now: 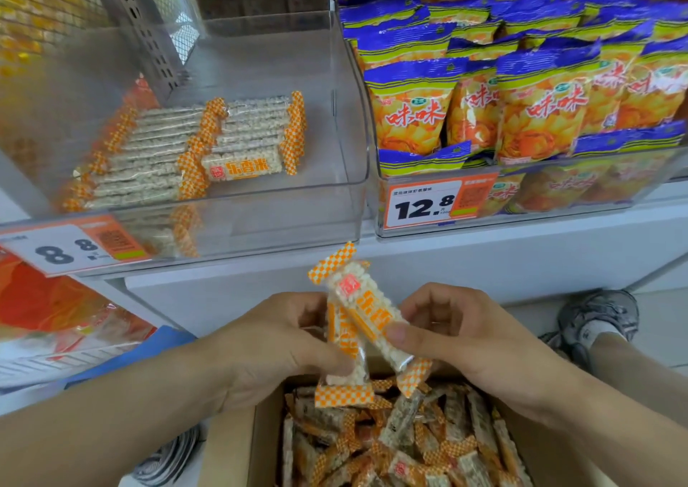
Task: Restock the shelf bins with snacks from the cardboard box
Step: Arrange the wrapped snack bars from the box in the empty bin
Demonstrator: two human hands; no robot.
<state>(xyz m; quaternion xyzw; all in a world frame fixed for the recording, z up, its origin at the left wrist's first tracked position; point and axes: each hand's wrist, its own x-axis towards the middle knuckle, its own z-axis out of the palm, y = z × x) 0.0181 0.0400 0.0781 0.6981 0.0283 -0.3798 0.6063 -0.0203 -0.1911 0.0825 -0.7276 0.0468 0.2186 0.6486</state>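
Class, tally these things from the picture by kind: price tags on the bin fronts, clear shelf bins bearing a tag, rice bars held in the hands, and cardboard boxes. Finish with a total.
Price tags: 2, the 8.8 tag and the 12.8 tag
Clear shelf bins: 2, the left bin and the right bin
Held rice bars: 2
Cardboard box: 1
Total: 7

bin (346, 122) – clear glossy plastic | snack wrappers (366, 311) – shiny film | cardboard box (231, 445) – matt brown | upright (137, 21) – perforated metal

You get bright, even store light, soft shadows, glare on the clear bin (353, 114), blurred, warped edges.
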